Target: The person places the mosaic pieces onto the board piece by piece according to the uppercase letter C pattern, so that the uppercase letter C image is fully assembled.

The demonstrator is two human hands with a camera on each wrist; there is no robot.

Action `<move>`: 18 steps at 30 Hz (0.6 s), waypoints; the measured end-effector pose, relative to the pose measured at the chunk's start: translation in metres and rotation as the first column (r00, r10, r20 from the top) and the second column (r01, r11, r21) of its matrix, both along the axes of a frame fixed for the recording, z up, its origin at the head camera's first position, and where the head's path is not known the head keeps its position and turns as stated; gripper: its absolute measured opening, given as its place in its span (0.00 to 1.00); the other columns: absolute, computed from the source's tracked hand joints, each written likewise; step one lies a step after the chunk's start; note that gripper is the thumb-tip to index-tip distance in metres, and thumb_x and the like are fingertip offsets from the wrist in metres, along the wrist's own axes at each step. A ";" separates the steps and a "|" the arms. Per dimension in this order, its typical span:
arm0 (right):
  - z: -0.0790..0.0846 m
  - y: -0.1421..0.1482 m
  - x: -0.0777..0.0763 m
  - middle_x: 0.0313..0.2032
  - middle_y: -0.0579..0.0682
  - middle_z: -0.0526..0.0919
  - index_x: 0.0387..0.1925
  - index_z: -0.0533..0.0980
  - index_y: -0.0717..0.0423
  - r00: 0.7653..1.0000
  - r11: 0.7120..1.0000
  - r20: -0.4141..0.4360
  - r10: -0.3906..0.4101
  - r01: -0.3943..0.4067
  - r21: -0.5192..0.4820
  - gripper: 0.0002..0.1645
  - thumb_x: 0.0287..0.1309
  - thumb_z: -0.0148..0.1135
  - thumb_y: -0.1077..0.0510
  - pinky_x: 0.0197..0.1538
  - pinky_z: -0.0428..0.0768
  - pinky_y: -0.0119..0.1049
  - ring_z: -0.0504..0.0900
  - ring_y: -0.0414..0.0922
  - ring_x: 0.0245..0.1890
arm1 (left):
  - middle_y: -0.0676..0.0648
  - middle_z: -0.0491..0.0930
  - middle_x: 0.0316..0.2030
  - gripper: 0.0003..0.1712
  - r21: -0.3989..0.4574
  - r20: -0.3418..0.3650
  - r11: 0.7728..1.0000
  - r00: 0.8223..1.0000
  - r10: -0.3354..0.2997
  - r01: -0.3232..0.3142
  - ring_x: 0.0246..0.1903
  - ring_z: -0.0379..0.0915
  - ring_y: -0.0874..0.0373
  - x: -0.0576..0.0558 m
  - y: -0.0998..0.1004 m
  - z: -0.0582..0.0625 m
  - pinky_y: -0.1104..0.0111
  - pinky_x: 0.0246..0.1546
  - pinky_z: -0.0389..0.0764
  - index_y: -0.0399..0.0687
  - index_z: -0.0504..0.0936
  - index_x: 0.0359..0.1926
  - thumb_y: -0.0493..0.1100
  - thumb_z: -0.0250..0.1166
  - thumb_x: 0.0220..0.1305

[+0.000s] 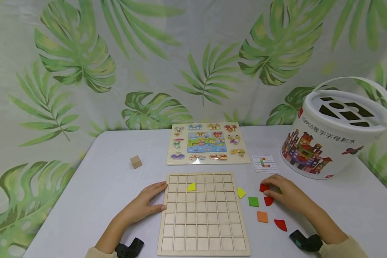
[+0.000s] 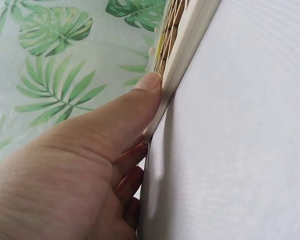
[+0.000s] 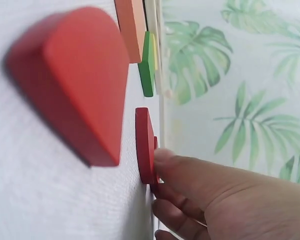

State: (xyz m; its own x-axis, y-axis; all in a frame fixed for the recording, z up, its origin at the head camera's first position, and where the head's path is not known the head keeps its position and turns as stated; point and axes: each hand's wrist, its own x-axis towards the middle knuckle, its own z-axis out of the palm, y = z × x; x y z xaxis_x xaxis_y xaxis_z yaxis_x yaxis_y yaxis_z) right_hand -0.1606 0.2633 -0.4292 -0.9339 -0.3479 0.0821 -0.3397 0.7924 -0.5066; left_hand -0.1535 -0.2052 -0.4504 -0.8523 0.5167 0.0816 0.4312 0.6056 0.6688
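A wooden grid board (image 1: 204, 229) lies flat, with a yellow quarter-round tile (image 1: 191, 187) in a cell of its top row. My left hand (image 1: 145, 203) rests at the board's left edge, thumb and fingers spread and touching the rim. To the right of the board, my right hand (image 1: 285, 191) pinches a red square tile (image 1: 263, 187) between thumb and fingers. Just below that tile is a red quarter-round tile (image 1: 268, 201). Another red quarter-round tile (image 1: 280, 225) lies nearer my wrist. In the right wrist view, the fingers partly hide the pinched tile.
Beside the board are a yellow tile (image 1: 241, 193), a green square (image 1: 253, 201) and an orange square (image 1: 262, 216). Behind stand a picture puzzle (image 1: 180, 157), a pattern card (image 1: 272, 169) and a large white bucket (image 1: 322, 143). A wooden cube (image 1: 136, 162) sits at left.
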 end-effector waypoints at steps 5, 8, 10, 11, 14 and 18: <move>0.001 -0.002 -0.002 0.40 0.47 0.76 0.43 0.78 0.57 1.000 0.999 -0.009 0.004 -0.003 0.033 0.17 0.48 0.66 0.58 0.47 0.74 0.48 0.73 0.47 0.42 | 0.44 0.56 0.64 0.42 -0.003 -0.020 1.000 1.000 -0.006 0.006 0.63 0.46 0.43 0.000 0.000 -0.001 0.46 0.58 0.52 0.43 0.61 0.65 0.57 0.63 0.53; 0.004 -0.005 -0.003 0.40 0.49 0.76 0.43 0.77 0.57 1.000 0.999 0.005 -0.002 0.002 0.045 0.18 0.48 0.66 0.56 0.47 0.73 0.49 0.73 0.50 0.43 | 0.44 0.57 0.64 0.42 -0.003 -0.021 1.000 1.000 -0.005 0.005 0.63 0.47 0.43 0.000 0.000 -0.001 0.46 0.58 0.52 0.43 0.61 0.64 0.57 0.63 0.53; 0.007 -0.008 -0.003 0.41 0.49 0.77 0.44 0.76 0.56 1.000 0.999 0.006 -0.006 0.006 0.039 0.18 0.49 0.66 0.56 0.46 0.74 0.48 0.74 0.49 0.43 | 0.45 0.57 0.64 0.42 -0.002 -0.013 1.000 1.000 0.000 0.000 0.64 0.47 0.45 0.000 0.000 0.000 0.47 0.58 0.52 0.44 0.61 0.64 0.57 0.63 0.53; 0.009 -0.011 -0.004 0.41 0.49 0.77 0.45 0.76 0.56 1.000 0.999 0.005 -0.004 0.004 0.032 0.19 0.50 0.65 0.55 0.46 0.74 0.49 0.74 0.50 0.44 | 0.45 0.57 0.65 0.42 -0.003 -0.009 1.000 1.000 0.002 -0.002 0.64 0.47 0.45 0.000 0.000 0.000 0.47 0.59 0.52 0.44 0.62 0.64 0.57 0.63 0.53; 0.019 -0.023 -0.004 0.43 0.49 0.77 0.47 0.75 0.54 1.000 1.000 -0.007 0.021 -0.021 0.001 0.19 0.52 0.63 0.56 0.47 0.74 0.50 0.73 0.52 0.46 | 0.46 0.56 0.65 0.42 -0.005 0.000 1.000 1.000 0.002 -0.002 0.64 0.46 0.46 0.001 0.000 0.001 0.48 0.59 0.52 0.44 0.61 0.65 0.57 0.63 0.53; 0.034 -0.047 -0.005 0.45 0.48 0.76 0.49 0.74 0.55 0.991 0.992 -0.074 0.114 -0.117 -0.047 0.19 0.54 0.62 0.59 0.49 0.73 0.49 0.72 0.50 0.49 | 0.47 0.56 0.65 0.43 -0.009 0.006 1.000 1.000 0.002 -0.002 0.64 0.46 0.47 0.000 0.000 0.001 0.49 0.59 0.52 0.44 0.61 0.65 0.59 0.63 0.52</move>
State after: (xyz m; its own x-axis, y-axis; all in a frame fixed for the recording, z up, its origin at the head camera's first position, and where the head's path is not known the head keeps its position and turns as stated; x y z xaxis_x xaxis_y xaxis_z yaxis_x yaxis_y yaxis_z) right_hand -0.1656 0.2165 -0.3948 -0.8788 -0.4468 0.1676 -0.4642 0.7193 -0.5169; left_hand -0.1532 -0.2053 -0.4490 -0.8537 0.5157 0.0722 0.4261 0.6122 0.6661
